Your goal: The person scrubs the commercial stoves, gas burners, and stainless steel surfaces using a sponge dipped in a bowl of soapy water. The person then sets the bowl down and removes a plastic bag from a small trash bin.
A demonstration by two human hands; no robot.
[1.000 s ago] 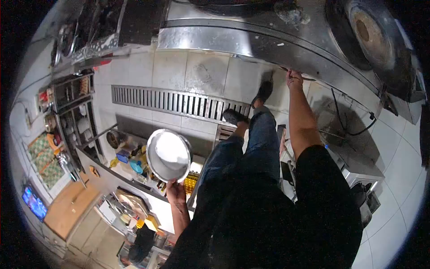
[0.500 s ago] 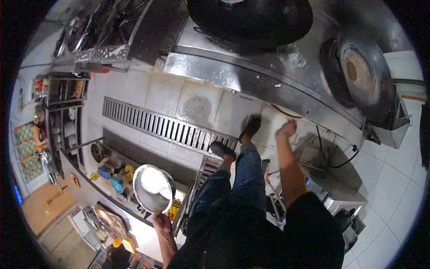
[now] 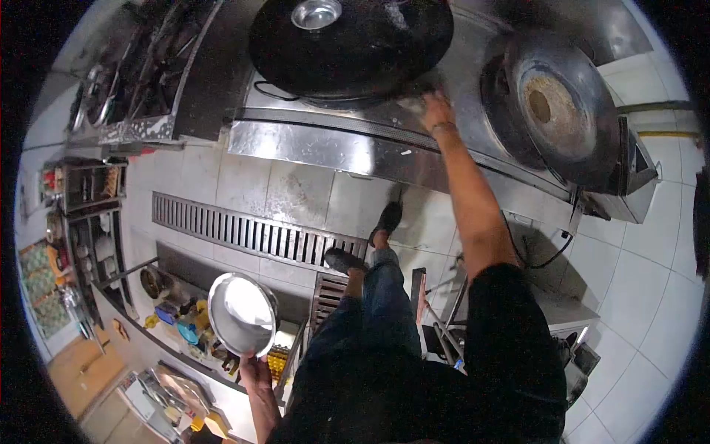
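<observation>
A round steel bowl (image 3: pixel 223 317) is tipped toward me at the lower left, with bright light on its inside. My left hand (image 3: pixel 257 376) is closed on its near rim. Across the stove front, my right arm stretches forward. My right hand (image 3: pixel 438 112) is on the steel stovetop (image 3: pixel 462 70), fingers bent over a pale crumpled rag (image 3: pixel 412 104). Just left of that hand rises a big black wok (image 3: pixel 355 63), with a small metal bowl (image 3: pixel 316 13) in it.
A second wok (image 3: pixel 573 111) leans at the right of the stove. Behind the steel bowl, a counter holds several containers, among them a blue one (image 3: pixel 188 333). A slotted drain grate (image 3: pixel 244 228) crosses the tiled floor. A black hose (image 3: pixel 551 259) hangs under the stove.
My right hand has risen from below the stove's front edge onto the stovetop, at the rag. The view has shifted, and the left hand still holds the steel bowl.
</observation>
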